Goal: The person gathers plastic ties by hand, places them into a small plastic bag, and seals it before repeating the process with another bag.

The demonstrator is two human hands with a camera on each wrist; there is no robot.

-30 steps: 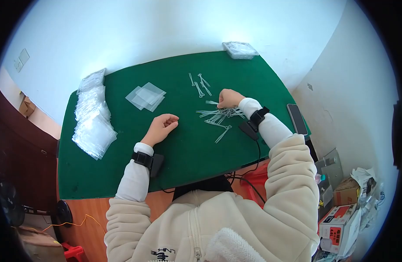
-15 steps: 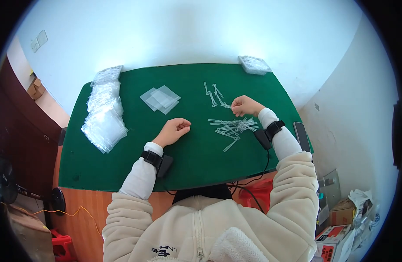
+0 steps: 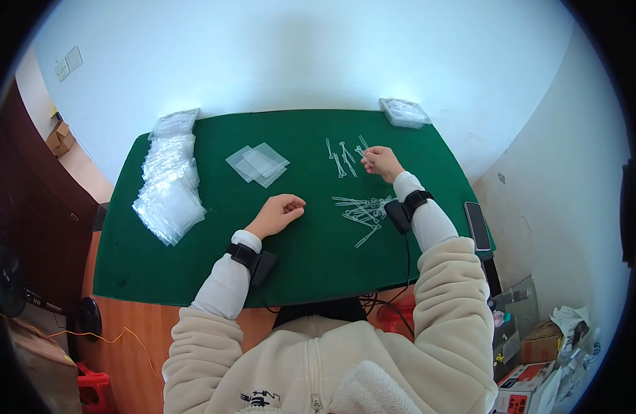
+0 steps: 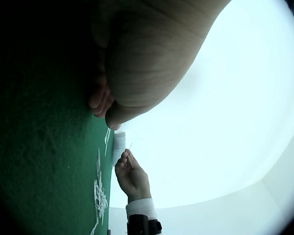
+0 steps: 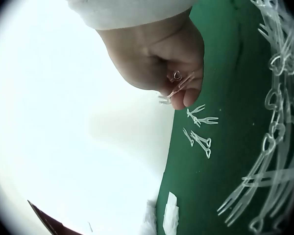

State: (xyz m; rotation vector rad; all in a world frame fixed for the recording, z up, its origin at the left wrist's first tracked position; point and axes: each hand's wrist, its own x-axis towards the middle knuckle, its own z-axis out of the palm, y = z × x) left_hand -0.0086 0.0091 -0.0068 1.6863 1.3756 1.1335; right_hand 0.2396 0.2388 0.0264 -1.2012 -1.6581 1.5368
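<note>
Pinching clear forks (image 3: 361, 151) in the right hand (image 3: 385, 164) above the bench (image 3: 311, 269), beside a scattered group (image 3: 341, 172) and beyond a larger heap (image 3: 363, 204). Holding the left hand (image 3: 276, 215) loosely curled, released, near overlapping clear sleeves (image 3: 265, 163), with piled plastic bags (image 3: 169, 196) farther left.

— What colour is the surface (image 3: 311, 255)?
— Plain deep green, and the little forks (image 3: 363, 210) on it are clear, whitish where they catch light. The plastic sleeves (image 3: 169, 200) are see-through too, with silvery-white glare.
— And the clothing?
— A cream jacket (image 3: 214, 352) with black lettering (image 3: 260, 398), white cuffs (image 3: 221, 288), black wrist straps (image 3: 245, 255).
— Around that?
— Pale blue-white wall (image 3: 297, 69), dark reddish-brown door (image 3: 45, 193), orange-brown floor (image 3: 135, 345) with darker lines, yellow cord (image 3: 114, 340), red stool (image 3: 93, 390). The phone (image 3: 477, 226) has a dark face and a paler rim.
</note>
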